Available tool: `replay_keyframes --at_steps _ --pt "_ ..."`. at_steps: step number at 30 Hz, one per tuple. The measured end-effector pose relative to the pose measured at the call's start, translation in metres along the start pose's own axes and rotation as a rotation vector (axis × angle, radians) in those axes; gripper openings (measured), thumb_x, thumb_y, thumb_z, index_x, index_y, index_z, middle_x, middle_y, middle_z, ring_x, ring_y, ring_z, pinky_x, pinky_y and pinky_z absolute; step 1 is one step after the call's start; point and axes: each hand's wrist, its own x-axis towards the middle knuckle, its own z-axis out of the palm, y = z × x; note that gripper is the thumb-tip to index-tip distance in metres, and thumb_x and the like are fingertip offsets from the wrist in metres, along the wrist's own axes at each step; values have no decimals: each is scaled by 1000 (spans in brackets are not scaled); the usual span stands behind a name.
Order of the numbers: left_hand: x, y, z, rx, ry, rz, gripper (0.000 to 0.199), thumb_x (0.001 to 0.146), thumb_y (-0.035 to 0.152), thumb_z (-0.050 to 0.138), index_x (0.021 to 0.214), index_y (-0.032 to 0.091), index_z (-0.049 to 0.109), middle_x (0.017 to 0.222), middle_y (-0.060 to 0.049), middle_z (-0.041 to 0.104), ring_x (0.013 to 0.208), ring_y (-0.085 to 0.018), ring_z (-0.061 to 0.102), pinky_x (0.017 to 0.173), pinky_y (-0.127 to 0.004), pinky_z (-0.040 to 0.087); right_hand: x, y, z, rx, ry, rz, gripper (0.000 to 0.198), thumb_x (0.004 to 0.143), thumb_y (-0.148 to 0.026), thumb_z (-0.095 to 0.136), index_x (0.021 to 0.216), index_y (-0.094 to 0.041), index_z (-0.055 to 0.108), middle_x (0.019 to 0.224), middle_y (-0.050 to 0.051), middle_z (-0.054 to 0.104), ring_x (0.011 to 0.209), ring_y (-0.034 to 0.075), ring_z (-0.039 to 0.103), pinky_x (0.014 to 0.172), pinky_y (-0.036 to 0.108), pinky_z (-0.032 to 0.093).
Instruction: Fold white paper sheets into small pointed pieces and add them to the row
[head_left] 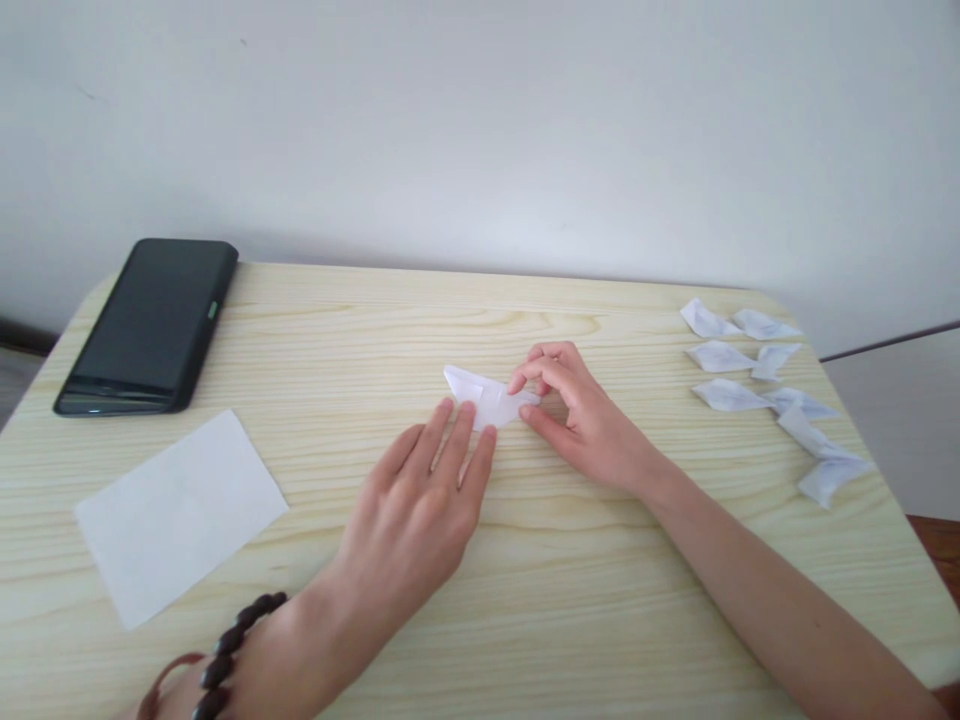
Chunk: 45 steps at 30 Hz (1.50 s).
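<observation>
A small piece of folded white paper (491, 402) lies near the middle of the table, long and pointed at its left end. My left hand (420, 500) reaches in from below with its fingers stretched out, the tips resting on the paper's lower edge. At the paper's right end, my right hand (581, 415) is closed in a pinch, thumb below and index finger above, partly hiding that tip. Dark beads circle my left wrist.
On the left lie a black phone-like device (150, 320) and a flat white paper sheet (184, 515). Several folded white paper pieces (724, 394) sit along the right side of the wooden table (360, 320). A pale wall (480, 140) rises behind the far edge.
</observation>
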Motion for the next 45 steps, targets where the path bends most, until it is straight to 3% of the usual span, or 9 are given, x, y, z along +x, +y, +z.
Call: replay_keyframes --at_steps 5,9,12,16,23,27,30,36,45 --pt "-2 0 0 -7 -19 -1 34 90 6 43 116 8 64 123 -18 65 113 -32 62 81 -41 58 1 3 -4 46 -7 7 29 83 -4 46 103 -24 55 111 5 45 88 14 51 77 29 47" --pt "-2 -1 2 -36 -6 -17 33 88 7 46 116 9 64 124 -17 64 114 -33 62 82 -42 57 1 6 2 7 100 7 28 82 -3 43 98 -22 55 105 5 47 79 13 51 68 28 46" --pt "1 -4 4 -86 21 -57 31 88 10 51 113 15 66 116 -13 69 108 -31 65 80 -43 58 0 6 10 -80 187 0 15 85 -12 51 97 -21 55 103 6 48 83 15 52 75 32 48" --pt "5 -7 6 -131 44 -78 28 87 11 54 110 18 68 104 -10 71 101 -30 66 79 -42 57 -2 6 15 -150 180 -15 15 87 -22 56 102 -20 56 108 8 49 94 19 53 87 38 48" --pt "4 -10 6 -166 52 -68 28 85 10 55 109 18 67 104 -10 69 100 -29 64 78 -42 56 -1 11 10 -90 197 4 21 90 -14 44 106 -22 57 109 7 49 75 13 53 66 30 50" --pt "5 -17 12 -311 59 -119 29 87 10 53 113 15 64 96 -8 68 95 -24 63 79 -40 54 -2 9 15 -167 234 -25 21 91 -24 51 111 -21 59 113 10 50 93 19 56 80 37 51" --pt "6 -24 18 -474 68 -208 23 90 14 54 111 15 63 95 -7 66 91 -19 59 82 -36 52 -3 7 17 -246 173 -93 30 88 -35 60 115 -22 60 113 10 53 107 25 52 92 43 48" --pt "7 -30 21 -388 -29 -305 35 91 29 56 124 18 57 122 -13 58 111 -29 51 89 -47 45 -4 4 14 -253 71 -164 26 92 -34 56 114 -22 63 107 9 58 102 22 53 92 41 48" --pt "7 -30 21 -438 -48 -351 28 91 29 55 116 17 59 113 -11 59 107 -26 51 89 -44 44 -5 4 18 -265 136 -134 26 91 -30 57 114 -20 64 108 9 59 102 22 53 92 41 48"
